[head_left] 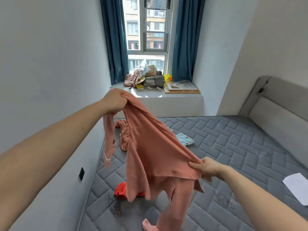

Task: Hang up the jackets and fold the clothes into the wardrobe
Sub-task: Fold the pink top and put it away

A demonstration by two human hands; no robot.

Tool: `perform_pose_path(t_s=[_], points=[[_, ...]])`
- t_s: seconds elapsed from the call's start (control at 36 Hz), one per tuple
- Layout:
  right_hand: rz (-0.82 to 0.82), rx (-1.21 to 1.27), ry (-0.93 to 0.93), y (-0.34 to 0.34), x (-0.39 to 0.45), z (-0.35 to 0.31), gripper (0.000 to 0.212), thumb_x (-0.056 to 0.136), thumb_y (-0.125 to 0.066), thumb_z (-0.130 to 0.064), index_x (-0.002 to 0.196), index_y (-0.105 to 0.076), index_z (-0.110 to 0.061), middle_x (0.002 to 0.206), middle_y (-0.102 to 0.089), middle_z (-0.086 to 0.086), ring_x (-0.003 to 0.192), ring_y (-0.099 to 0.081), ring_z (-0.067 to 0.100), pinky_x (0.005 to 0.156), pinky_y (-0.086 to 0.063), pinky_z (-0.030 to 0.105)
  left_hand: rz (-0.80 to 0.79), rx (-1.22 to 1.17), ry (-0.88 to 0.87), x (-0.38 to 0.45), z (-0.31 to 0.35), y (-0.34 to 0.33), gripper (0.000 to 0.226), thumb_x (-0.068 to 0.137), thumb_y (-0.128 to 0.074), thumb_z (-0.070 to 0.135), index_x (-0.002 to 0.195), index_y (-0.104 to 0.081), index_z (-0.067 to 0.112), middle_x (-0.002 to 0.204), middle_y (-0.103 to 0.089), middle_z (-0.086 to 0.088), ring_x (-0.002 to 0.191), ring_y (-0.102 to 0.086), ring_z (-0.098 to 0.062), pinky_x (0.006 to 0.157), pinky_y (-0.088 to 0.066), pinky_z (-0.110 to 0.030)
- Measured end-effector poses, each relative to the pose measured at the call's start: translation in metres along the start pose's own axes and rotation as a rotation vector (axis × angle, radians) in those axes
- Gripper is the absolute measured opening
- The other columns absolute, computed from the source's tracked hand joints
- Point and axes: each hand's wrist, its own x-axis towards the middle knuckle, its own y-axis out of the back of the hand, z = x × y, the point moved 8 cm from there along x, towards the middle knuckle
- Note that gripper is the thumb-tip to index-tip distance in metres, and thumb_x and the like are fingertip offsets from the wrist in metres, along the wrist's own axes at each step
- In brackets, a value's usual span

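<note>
While the head view shows the pink garment (pixel 150 147) stretched in the air above the mattress (pixel 225 147), both hands grip it: the left hand (pixel 115 101) is closed on one end, raised toward the window side of the mattress, and the right hand (pixel 205 168) pinches the opposite edge, lower and nearer the camera. One sleeve dangles free below the left hand, and another part trails down to the mattress near a bare foot (pixel 148 225). That trailing end could be stepped on and jerk the cloth out of the right hand's light pinch. Lowered carelessly, it could land on the red item (pixel 120 190) on the mattress beneath it, or bunch against the second pink piece (pixel 124 135) and the pale blue cloth (pixel 185 139) further toward the window, spoiling a flat fold
</note>
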Motion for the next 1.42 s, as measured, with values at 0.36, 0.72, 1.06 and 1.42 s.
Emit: perform_pose_path(t_s=[0.36,0.72,1.06,1.42], points=[[0.654,0.017,0.208,0.171,-0.01,-0.079,0.027,0.085,-0.053,0.003,0.082,-0.073,-0.015,0.081,-0.069,0.008,0.082,-0.059,0.022,0.066,-0.039,0.027,-0.024,0.264,0.083,0.046,-0.029,0.0,0.036,0.087,-0.047,0.006,0.109,-0.073,0.016,0.106,-0.07,-0.013,0.09,-0.061,-0.029,0.077,-0.054,-0.037],[0.785,0.632,0.385,0.276,-0.044,-0.129,0.063,0.075,-0.05,0.018,0.122,-0.061,-0.023,0.119,-0.061,0.002,0.1,-0.061,0.018,0.063,-0.049,0.022,0.155,0.175,-0.014,0.071,0.019,0.034,0.037,0.084,-0.048,0.005,0.101,-0.071,0.028,0.096,-0.069,-0.009,0.09,-0.063,-0.032,0.076,-0.053,-0.037],[0.752,0.398,0.225,0.186,-0.053,-0.011,0.027,0.065,-0.07,0.0,0.079,-0.072,-0.024,0.076,-0.073,0.001,0.079,-0.071,0.03,0.072,-0.062,0.052,-0.033,0.008,-0.045,-0.021,-0.005,-0.031,0.032,0.088,-0.046,0.001,0.089,-0.074,0.017,0.089,-0.071,-0.009,0.086,-0.064,-0.03,0.072,-0.05,-0.037],[0.893,0.856,0.304,0.063,-0.165,0.095,0.018,0.075,-0.07,0.003,0.067,-0.07,-0.013,0.065,-0.061,-0.002,0.067,-0.05,0.009,0.064,-0.039,0.028,-0.303,-0.062,0.103,-0.211,-0.026,-0.094,0.04,0.062,-0.043,0.027,0.081,-0.077,0.036,0.078,-0.074,0.008,0.076,-0.066,-0.012,0.068,-0.052,-0.031]])
